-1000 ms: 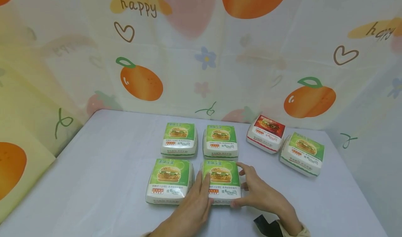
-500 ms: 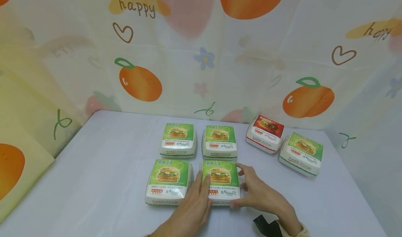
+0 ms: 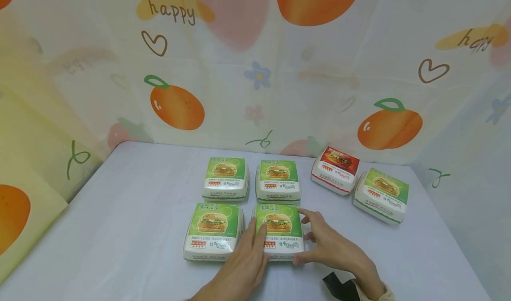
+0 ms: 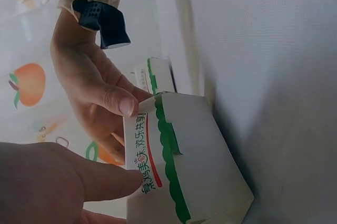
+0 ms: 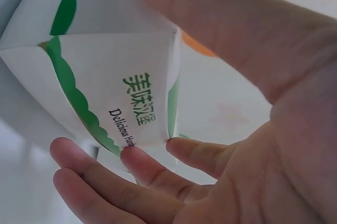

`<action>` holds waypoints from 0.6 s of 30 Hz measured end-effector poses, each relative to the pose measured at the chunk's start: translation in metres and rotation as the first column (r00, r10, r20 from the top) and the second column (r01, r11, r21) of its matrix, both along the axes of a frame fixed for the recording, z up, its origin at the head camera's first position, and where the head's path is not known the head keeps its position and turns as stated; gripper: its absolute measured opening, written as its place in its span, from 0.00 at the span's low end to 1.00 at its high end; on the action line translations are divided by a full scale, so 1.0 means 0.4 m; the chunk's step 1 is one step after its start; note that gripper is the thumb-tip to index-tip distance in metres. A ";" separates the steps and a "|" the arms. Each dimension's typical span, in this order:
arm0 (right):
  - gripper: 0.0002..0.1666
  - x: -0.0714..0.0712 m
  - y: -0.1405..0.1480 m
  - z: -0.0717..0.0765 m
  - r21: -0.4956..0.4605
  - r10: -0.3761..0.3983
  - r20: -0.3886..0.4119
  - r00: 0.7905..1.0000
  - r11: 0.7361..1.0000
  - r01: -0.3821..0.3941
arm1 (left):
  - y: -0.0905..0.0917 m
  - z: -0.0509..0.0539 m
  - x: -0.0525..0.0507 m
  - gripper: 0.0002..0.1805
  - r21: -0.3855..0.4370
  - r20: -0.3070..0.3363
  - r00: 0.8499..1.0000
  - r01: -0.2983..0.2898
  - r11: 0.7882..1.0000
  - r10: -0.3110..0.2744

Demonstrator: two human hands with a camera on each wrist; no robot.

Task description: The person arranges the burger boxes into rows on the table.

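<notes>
In the head view a green-and-white burger box (image 3: 281, 230) sits upright at the front of the table between both hands. My left hand (image 3: 244, 262) holds its left side, fingers stretched along that edge; in the left wrist view the thumb (image 4: 113, 181) presses the white front. My right hand (image 3: 335, 247) grips the right side, thumb at the front corner and index fingertip near the back corner. Its other fingers (image 5: 105, 184) are spread beside the box wall in the right wrist view. Close to the left hand stands another green burger box (image 3: 213, 232).
Two green burger boxes, one at left (image 3: 225, 179) and one at right (image 3: 278, 181), line up behind the front pair. A red-topped burger box (image 3: 335, 170) and a tilted green one (image 3: 382, 195) lie at the right. The white table (image 3: 108, 230) meets a fruit-printed curtain (image 3: 223, 57).
The head view has shifted slightly, carrying the scene a little left and down. Both hands keep the same place on the front burger box, and the boxes stay put.
</notes>
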State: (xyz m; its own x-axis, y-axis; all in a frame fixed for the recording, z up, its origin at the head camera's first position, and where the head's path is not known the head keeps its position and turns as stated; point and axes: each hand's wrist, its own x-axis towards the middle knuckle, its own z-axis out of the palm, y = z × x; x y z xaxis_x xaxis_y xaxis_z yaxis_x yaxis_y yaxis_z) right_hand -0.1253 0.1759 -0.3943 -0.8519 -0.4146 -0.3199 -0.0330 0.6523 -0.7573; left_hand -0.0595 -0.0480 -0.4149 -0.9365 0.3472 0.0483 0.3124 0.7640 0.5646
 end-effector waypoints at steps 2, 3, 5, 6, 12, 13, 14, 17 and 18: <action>0.68 -0.001 -0.001 -0.001 0.000 -0.002 -0.004 1.000 1.000 0.002 | 0.000 0.000 -0.001 0.34 0.000 0.005 1.000 -0.001 1.000 0.001; 0.68 -0.001 -0.002 -0.001 0.001 -0.001 -0.009 1.000 1.000 0.001 | 0.000 0.000 -0.001 0.34 0.001 0.010 1.000 -0.001 1.000 0.001; 0.68 0.000 -0.001 0.000 0.003 0.001 -0.010 1.000 1.000 -0.001 | 0.000 0.000 0.000 0.34 0.007 0.024 1.000 -0.003 1.000 0.003; 0.68 0.001 0.001 0.000 0.003 0.003 -0.008 1.000 1.000 -0.003 | 0.000 0.000 0.000 0.34 0.010 0.026 1.000 -0.003 1.000 0.003; 0.69 0.006 0.017 0.011 0.039 0.014 -0.020 1.000 0.999 -0.013 | 0.000 0.000 0.003 0.34 0.009 -0.027 1.000 -0.005 1.000 0.005; 0.69 0.006 0.019 0.013 0.044 0.014 -0.025 1.000 0.999 -0.013 | 0.000 0.001 0.004 0.34 0.006 -0.042 0.999 -0.006 1.000 0.007; 0.68 0.006 0.022 0.015 0.047 0.014 -0.028 0.999 0.999 -0.013 | 0.001 0.001 0.004 0.34 0.005 -0.054 0.999 -0.007 1.000 0.007; 0.66 0.005 0.027 0.021 0.041 0.008 -0.028 1.000 0.999 -0.006 | 0.000 0.004 0.004 0.34 0.001 -0.081 0.997 -0.011 1.000 0.011; 0.66 0.004 0.028 0.023 0.040 0.004 -0.027 1.000 0.999 -0.003 | 0.000 0.005 0.004 0.34 0.001 -0.089 0.996 -0.011 1.000 0.011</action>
